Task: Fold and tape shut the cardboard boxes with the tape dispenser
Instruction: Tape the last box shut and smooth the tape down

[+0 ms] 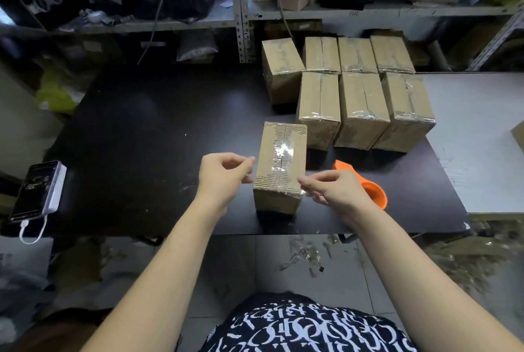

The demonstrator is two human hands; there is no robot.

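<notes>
A small brown cardboard box (280,164) stands on the black table (147,130) in front of me, its top seam covered by clear tape. My left hand (224,176) hovers at the box's left side with loosely curled fingers, thumb tip close to the top edge, and holds nothing. My right hand (334,193) is at the box's near right corner, its fingertips touching the taped edge. The orange tape dispenser (368,184) lies on the table just behind my right hand, partly hidden by it.
Several taped boxes (363,108) stand in two rows at the table's back right. A phone on a white power bank (39,190) lies at the left edge. A grey surface (476,139) adjoins on the right. Shelving rises behind, and tape scraps litter the floor.
</notes>
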